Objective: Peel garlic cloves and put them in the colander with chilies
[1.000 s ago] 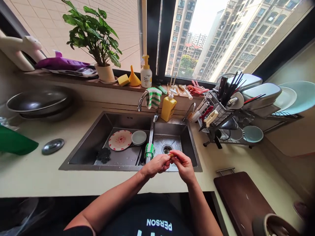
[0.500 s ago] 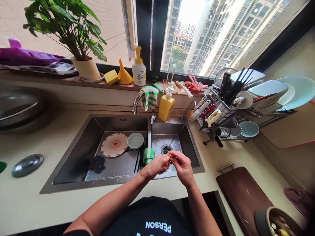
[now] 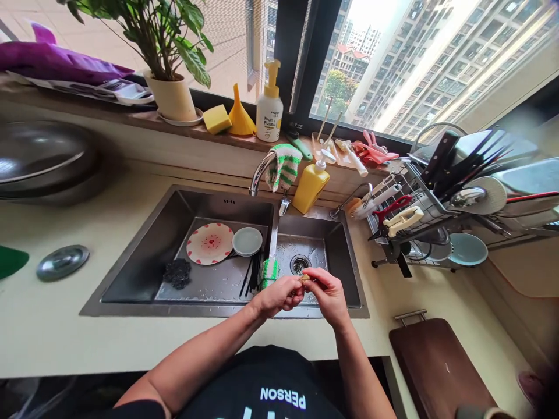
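Note:
My left hand (image 3: 282,293) and my right hand (image 3: 326,291) meet above the front of the small right sink basin (image 3: 312,247). Between their fingertips is a small yellowish-brown piece (image 3: 304,279), too small to name, pinched from both sides. Both hands are closed, the left one curled with its thumb on top. Just beyond the hands lies the round drain (image 3: 300,265). Left of my left hand, a green-and-white striped cloth (image 3: 269,271) hangs on the divider. In the large left basin are a red-spotted plate (image 3: 209,244), a small white dish (image 3: 247,241), black chopsticks (image 3: 247,279) and a dark scouring pad (image 3: 177,273).
A faucet (image 3: 261,173) with a striped cloth rises behind the divider, beside a yellow pump bottle (image 3: 311,187). Right of the sink stand a loaded dish rack (image 3: 414,203) and a brown cutting board (image 3: 441,366). A metal lid (image 3: 63,262) lies on the left counter.
The view has tilted and shifted, so the sill and rack sit differently. Both hands stay together above the basin, and the small piece between the fingertips shows more clearly.

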Demonstrator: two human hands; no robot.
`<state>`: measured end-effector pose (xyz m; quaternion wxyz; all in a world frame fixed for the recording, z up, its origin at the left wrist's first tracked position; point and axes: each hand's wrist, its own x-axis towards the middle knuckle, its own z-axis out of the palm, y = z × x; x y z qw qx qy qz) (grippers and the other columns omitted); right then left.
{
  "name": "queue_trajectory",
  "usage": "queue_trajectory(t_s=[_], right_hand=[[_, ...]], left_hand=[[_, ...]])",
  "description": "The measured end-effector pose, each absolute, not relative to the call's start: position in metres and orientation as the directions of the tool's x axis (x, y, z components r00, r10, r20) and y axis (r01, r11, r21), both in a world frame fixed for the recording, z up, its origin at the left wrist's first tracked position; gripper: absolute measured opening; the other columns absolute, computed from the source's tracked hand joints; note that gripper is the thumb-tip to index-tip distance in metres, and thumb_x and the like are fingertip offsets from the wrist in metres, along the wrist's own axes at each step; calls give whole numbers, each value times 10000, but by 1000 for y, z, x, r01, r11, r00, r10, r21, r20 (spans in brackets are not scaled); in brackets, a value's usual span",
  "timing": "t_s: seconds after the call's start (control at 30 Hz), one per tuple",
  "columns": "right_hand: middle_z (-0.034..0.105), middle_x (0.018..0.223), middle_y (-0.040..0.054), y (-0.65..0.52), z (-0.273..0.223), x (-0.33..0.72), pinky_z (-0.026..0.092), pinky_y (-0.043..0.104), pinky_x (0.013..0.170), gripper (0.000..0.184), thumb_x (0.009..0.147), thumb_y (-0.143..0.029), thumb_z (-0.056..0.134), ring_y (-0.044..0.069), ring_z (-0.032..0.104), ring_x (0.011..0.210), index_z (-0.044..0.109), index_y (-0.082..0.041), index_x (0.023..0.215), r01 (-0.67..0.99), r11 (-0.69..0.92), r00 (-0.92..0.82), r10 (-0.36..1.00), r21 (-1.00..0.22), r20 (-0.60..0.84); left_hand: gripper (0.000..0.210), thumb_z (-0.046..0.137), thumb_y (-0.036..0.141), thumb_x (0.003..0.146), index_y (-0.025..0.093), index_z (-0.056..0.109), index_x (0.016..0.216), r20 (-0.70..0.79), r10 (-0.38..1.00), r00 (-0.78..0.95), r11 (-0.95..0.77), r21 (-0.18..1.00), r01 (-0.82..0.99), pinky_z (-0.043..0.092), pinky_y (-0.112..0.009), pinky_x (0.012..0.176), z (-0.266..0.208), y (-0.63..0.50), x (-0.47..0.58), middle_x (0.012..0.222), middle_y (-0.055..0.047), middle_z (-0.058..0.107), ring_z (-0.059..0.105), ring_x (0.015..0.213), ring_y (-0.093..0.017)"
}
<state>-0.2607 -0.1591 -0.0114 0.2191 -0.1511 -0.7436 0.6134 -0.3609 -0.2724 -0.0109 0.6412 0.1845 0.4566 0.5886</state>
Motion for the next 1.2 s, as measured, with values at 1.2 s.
queue_trajectory(t_s=[1.2], right_hand=[[620, 712, 28, -130, -2, -259, 455, 269, 606, 118, 775, -316, 671, 158, 549, 646, 675, -198, 769, -63, 352, -946, 278, -934, 169]], left_hand=[[410, 506, 549, 738, 181, 356, 639, -342, 938, -62, 227, 737, -637, 59, -149, 346, -15, -265, -351, 500, 85, 311, 133, 391, -17]])
